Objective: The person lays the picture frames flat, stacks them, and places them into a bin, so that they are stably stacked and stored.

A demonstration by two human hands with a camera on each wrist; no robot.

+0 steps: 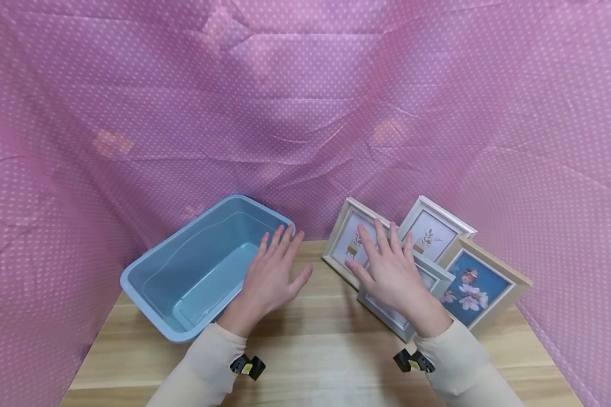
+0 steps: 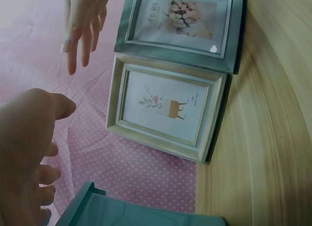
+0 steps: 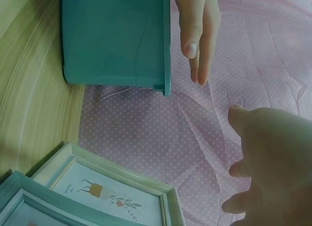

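Note:
My left hand [image 1: 272, 277] hovers over the right rim of a blue plastic bin [image 1: 158, 254], fingers spread and holding nothing. My right hand [image 1: 391, 271], also spread and bare, is above a group of picture frames and hides part of them. Under it are a cream photo frame [image 1: 338, 240] with a plant print and a grey-blue photo frame [image 1: 387, 317]. A white photo frame [image 1: 440, 217] stands behind. At the far right leans a wood-coloured photo frame [image 1: 489, 288] with a blossom picture. In the left wrist view the cream frame stands upright beside the grey-blue frame [image 2: 180, 60].
A light wooden table [image 1: 315, 362] carries the bin at left and the frames at right. Pink dotted cloth [image 1: 305, 113] hangs behind and along both sides. Each wrist wears a small black camera mount [image 1: 248, 366].

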